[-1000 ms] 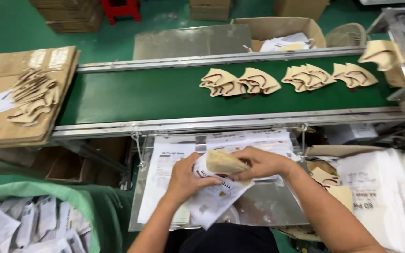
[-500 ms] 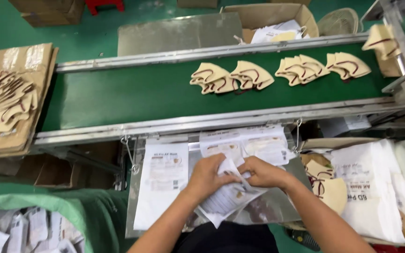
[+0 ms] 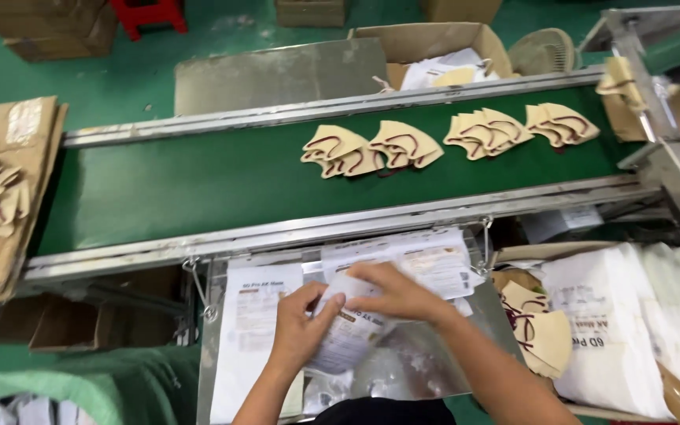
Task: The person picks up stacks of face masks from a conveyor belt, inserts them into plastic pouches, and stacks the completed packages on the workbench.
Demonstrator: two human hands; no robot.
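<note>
Masks [image 3: 371,148] carried right on belt [image 3: 182,197], both hands [image 3: 301,330] clasping white packet [image 3: 348,334].

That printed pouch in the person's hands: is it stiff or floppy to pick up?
Probably floppy: the pouch bends and hangs between the left hand and right hand. Likely light, since fingertips alone carry it. Its glossy film looks somewhat slippery.

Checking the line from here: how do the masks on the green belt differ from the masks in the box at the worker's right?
The masks on the belt lie in four separate small stacks in a row; the masks in the box sit in one loose heap. The belt stacks lie in the open, clear of other goods; the box heap is crowded against white printed pouches. Both are tan folded masks with dark red ear loops.
</note>
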